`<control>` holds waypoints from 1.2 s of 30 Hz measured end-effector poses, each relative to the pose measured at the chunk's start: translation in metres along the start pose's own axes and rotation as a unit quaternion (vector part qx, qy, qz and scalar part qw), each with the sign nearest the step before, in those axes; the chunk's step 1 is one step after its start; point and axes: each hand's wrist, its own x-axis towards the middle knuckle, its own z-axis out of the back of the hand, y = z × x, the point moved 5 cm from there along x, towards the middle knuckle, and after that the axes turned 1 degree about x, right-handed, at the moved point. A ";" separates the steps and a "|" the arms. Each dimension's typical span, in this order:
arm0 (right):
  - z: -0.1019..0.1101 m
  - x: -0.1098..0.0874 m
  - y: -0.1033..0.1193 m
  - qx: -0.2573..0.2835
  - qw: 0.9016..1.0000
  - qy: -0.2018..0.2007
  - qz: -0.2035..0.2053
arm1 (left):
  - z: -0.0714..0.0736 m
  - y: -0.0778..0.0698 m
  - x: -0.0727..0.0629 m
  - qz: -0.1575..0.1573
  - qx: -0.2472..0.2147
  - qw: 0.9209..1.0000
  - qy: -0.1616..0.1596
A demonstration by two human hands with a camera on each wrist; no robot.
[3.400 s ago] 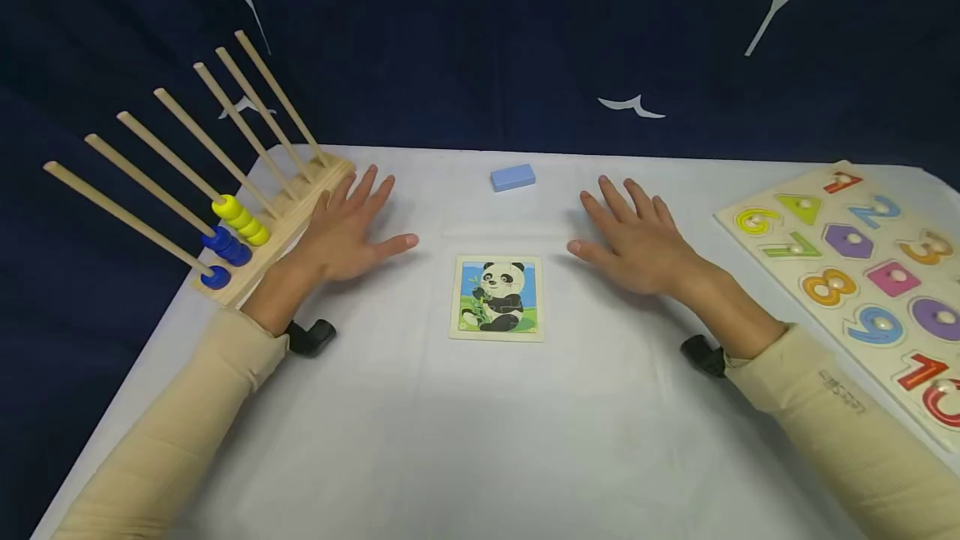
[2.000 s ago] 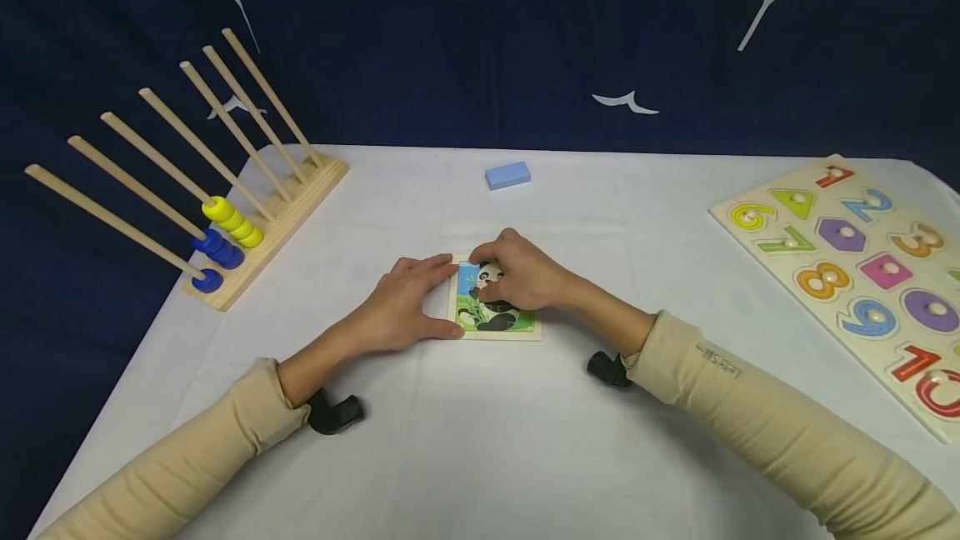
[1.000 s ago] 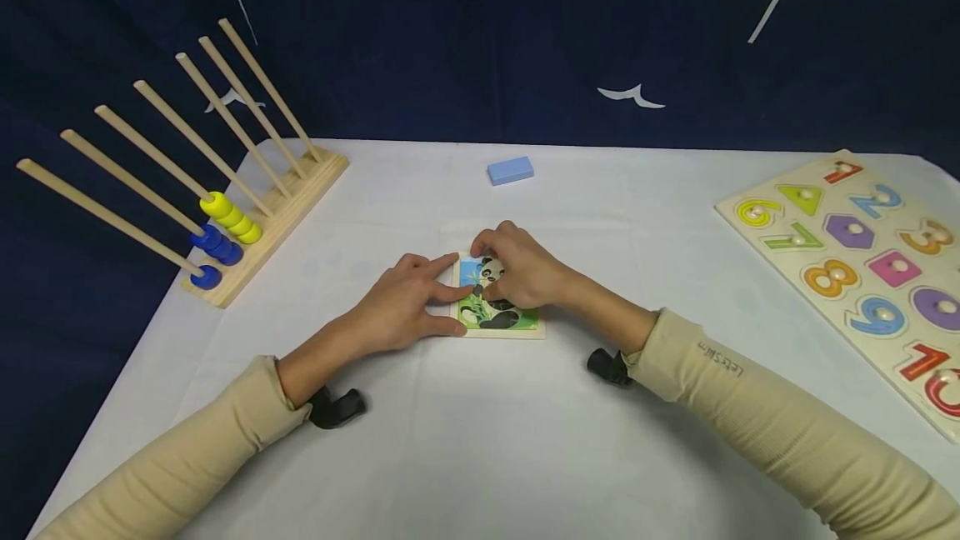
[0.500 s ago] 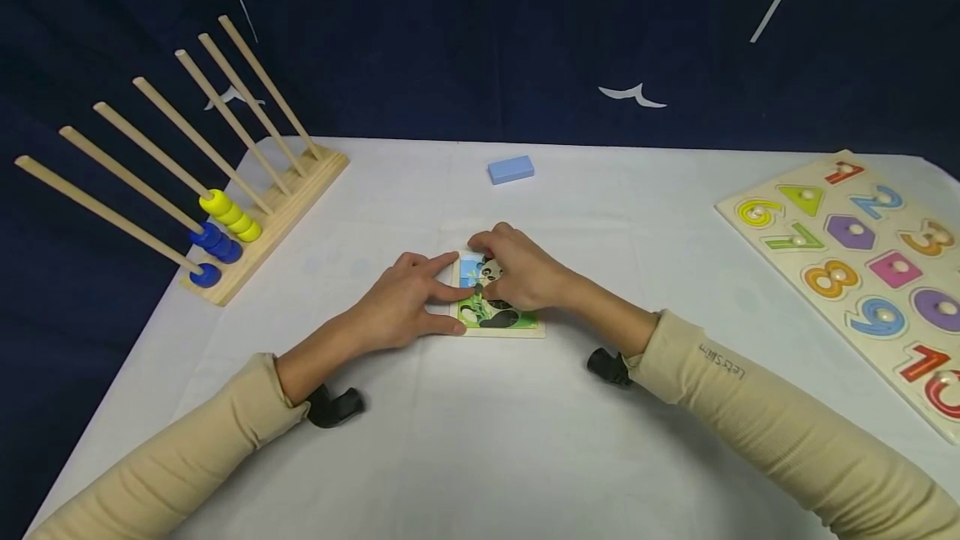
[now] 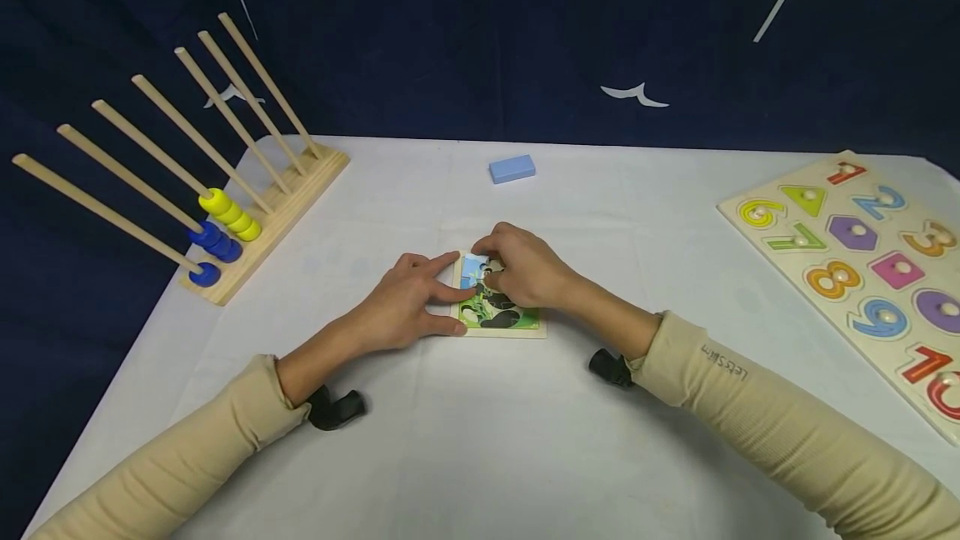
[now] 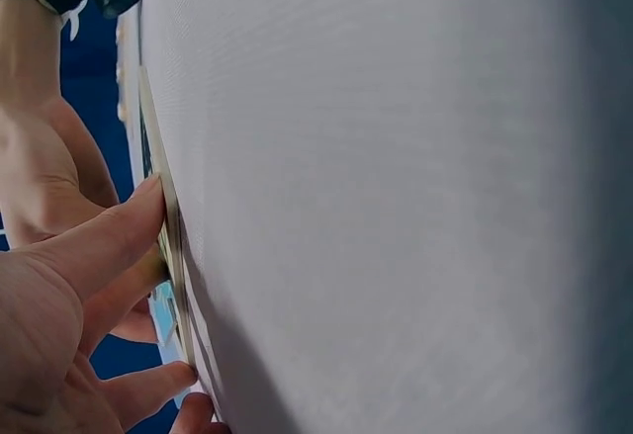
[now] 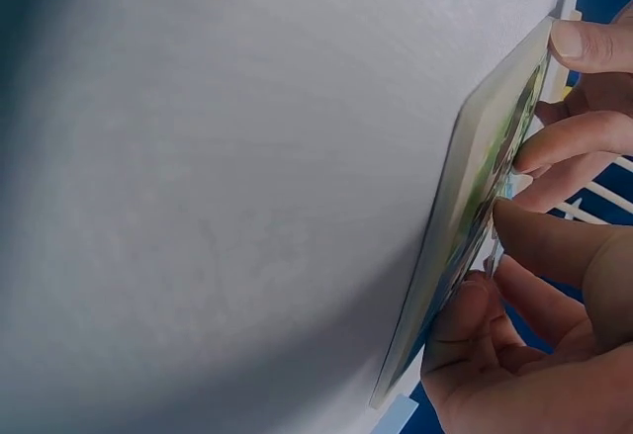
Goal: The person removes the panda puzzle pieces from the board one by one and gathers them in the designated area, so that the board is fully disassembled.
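Observation:
A small panda jigsaw puzzle [image 5: 498,320] in a pale wooden frame lies mid-table. My left hand [image 5: 401,307] rests at its left side with fingers spread. The thumb touches the lower left corner, one finger lies on the picture and another reaches the upper left corner. Over the upper right part, my right hand [image 5: 531,269] is curled, thumb and fingertips on the panda's head area. In the right wrist view a puzzle piece [image 7: 493,254] stands tilted up from the picture between that thumb and the fingers. My right hand hides much of the panda's upper body.
A wooden bead rack [image 5: 300,215] with tall pegs and blue and yellow beads stands at the left. A blue block [image 5: 512,169] lies behind the puzzle. At the right is a number-and-shape peg board [image 5: 795,261]. A dark curtain [image 5: 420,40] hangs behind the white table.
Both hands have come inward from flat on the table to the puzzle. My left finger has come onto the picture. Most recently, my right hand shifts slightly and the panda's head area looks displaced.

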 end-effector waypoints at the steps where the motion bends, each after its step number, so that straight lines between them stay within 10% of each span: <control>1: 0.000 0.000 0.000 -0.002 1.000 0.000 0.000 | 0.000 0.000 0.000 0.002 0.000 1.000 0.001; 36: 0.032 -0.010 0.003 -0.086 0.993 -0.019 0.077 | -0.001 0.000 -0.001 0.017 0.021 0.999 0.020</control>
